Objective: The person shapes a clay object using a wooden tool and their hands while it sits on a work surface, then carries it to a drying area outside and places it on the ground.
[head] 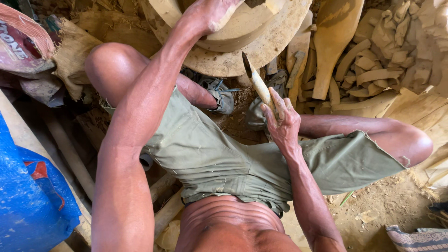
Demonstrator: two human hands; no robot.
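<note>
My left hand (211,14) reaches forward and rests on a pale carved wooden piece (238,25) lying on a round wooden block (261,46) at the top centre. The fingers seem to press on the piece, and part of the hand is cut off by the frame's top edge. My right hand (282,122) is closed around the wooden handle of a chisel-like tool (255,79). Its dark metal blade points up toward the block's near rim. I sit on the ground with both knees spread, in olive shorts (224,158).
A heap of wood offcuts and chips (382,51) lies at the upper right beside a paddle-shaped wooden blank (333,42). Blue sacking (28,196) and wooden poles (70,154) are at the left. Worn shoes (221,93) sit between my legs. Bare dirt shows at the lower right.
</note>
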